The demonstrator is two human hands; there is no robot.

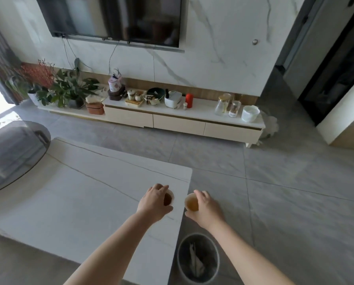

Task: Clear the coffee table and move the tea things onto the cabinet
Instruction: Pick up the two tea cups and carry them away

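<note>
Surroundings: a white marble-look rectangular coffee table (73,194) fills the lower left, its top bare apart from the cup at its right edge; a round dark glass tabletop (11,157) overlaps its far left end.
Floor by the table: a round grey wastebasket (198,258) stands just beside the table's near right corner, below the right forearm, with crumpled pale paper inside.
Open way ahead: grey floor tiles lie between the coffee table and the long low cream cabinet (180,124) against the marble wall, under a black wall-mounted television (114,17).
Cabinet top: crowded from left to middle with leafy potted plants (69,91), a tray of small tea ware (135,98), a white appliance (173,99) and a red cylinder (189,100); a clear glass jug (221,105) and a white round container (250,113) stand toward the right end, with bare white surface between the two groups.
Left hand: the left hand (154,202) reaches forward, palm down, fingers curled over the rim of a small pale cup of dark brown tea (168,199), gripping it at the table's right edge; whether the cup rests on the top or is lifted cannot be told.
Right hand: the right hand (206,206) wraps from the right side around a small pale cup of amber tea (191,204), held upright in the air just past the table edge, over the floor.
Cups: the two sit just beside each other, not touching, both holding liquid.
</note>
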